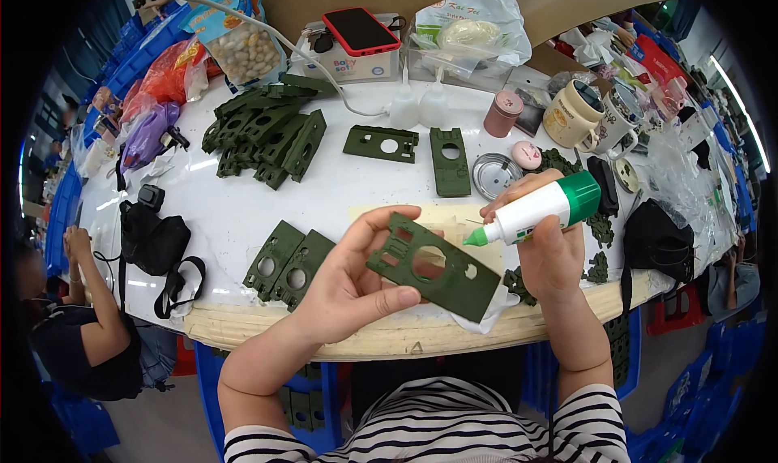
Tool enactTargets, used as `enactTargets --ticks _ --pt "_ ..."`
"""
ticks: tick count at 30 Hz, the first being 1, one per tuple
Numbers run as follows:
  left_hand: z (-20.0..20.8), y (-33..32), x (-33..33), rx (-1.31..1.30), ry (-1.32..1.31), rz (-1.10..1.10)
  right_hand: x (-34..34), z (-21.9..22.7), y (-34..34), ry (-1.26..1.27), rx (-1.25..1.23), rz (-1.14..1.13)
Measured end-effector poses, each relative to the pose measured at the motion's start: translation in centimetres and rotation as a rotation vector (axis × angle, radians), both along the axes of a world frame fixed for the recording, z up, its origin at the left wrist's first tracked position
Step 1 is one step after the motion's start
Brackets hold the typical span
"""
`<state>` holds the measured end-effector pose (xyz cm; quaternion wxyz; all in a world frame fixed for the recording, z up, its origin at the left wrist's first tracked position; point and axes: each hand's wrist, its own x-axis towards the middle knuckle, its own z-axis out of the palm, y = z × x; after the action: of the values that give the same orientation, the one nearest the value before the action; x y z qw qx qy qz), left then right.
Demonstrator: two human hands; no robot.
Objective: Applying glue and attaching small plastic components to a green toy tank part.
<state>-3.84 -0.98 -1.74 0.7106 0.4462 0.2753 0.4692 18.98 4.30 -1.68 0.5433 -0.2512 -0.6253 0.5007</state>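
My left hand [344, 289] grips a dark green plastic model tank hull top [458, 289] by its left end, tilted above the table. The part has a big round hole and two square openings. In my right hand [557, 256] is a white glue bottle [531, 212] with green ends, its narrow green tip pointing left, close over the part's upper edge. I cannot tell whether the tip touches it. Two similar hull parts [290, 264] lie left of my left hand, and two more [450, 163] lie farther back.
A heap of green hull parts [259, 135] sits at the back left. Small green pieces [600, 229] lie beyond my right hand, near a round metal tin [496, 175]. White squeeze bottles [433, 105], a pink canister [504, 113] and mugs [571, 114] stand behind. Black bags [154, 237] flank the workspace.
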Motion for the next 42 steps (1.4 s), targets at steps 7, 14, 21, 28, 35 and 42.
enactTargets --ticks 7,14,21,28,35,42 --pt "0.0 -0.4 0.0 -0.164 -0.067 -0.341 -1.6 0.2 -1.3 0.021 -0.059 0.149" --pt "-0.6 -0.6 -0.2 -0.139 -0.043 -0.334 -1.2 -0.5 -1.2 -0.025 -0.055 0.225" --pt "-1.0 -0.8 -0.3 -0.150 -0.041 -0.330 -1.5 -0.4 -1.4 -0.011 -0.048 0.217" --pt "-0.8 -0.8 -0.4 -0.160 -0.032 -0.335 -1.5 -0.4 -1.3 -0.054 -0.017 0.196" --pt "-0.8 -0.8 -0.3 -0.171 -0.052 -0.338 -1.4 -0.3 -1.4 -0.073 0.010 0.186" --pt "-0.9 -0.8 -0.5 -0.150 -0.070 -0.350 -1.7 -0.3 -1.2 -0.050 0.010 0.192"
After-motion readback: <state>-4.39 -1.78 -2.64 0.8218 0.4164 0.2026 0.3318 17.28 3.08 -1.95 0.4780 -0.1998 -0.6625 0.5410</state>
